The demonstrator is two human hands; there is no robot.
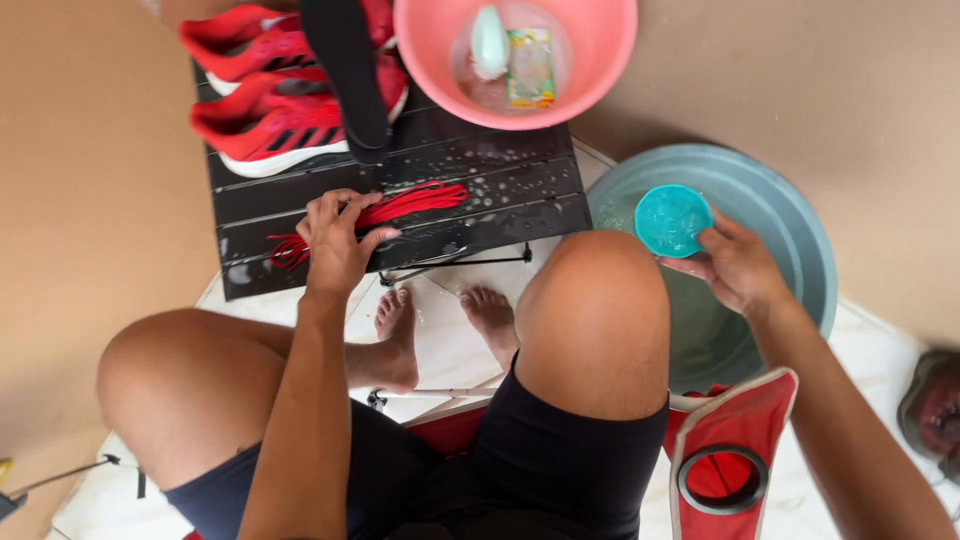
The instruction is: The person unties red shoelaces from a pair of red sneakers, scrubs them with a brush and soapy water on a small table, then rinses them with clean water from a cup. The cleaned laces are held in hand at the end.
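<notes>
The person is sitting on a red chair (735, 440), knees apart, both arms reaching forward. The left hand (335, 245), left of centre in the frame, is pressing down with fingers curled onto a bundle of red laces (400, 205) lying on the wet black table (500, 190). The right hand (735, 265), at centre right, is gripping a small teal scoop (670, 220) by its edge, holding it over the grey tub (800, 230), which is holding water. At the top centre a pink basin (600, 50) is sitting on the table's far edge; inside it are lying a pale brush (490, 42) and a green sachet (530, 68) in shallow water. In the upper left, two red shoes (270, 125) are resting on the table beside a black strap (350, 75).
</notes>
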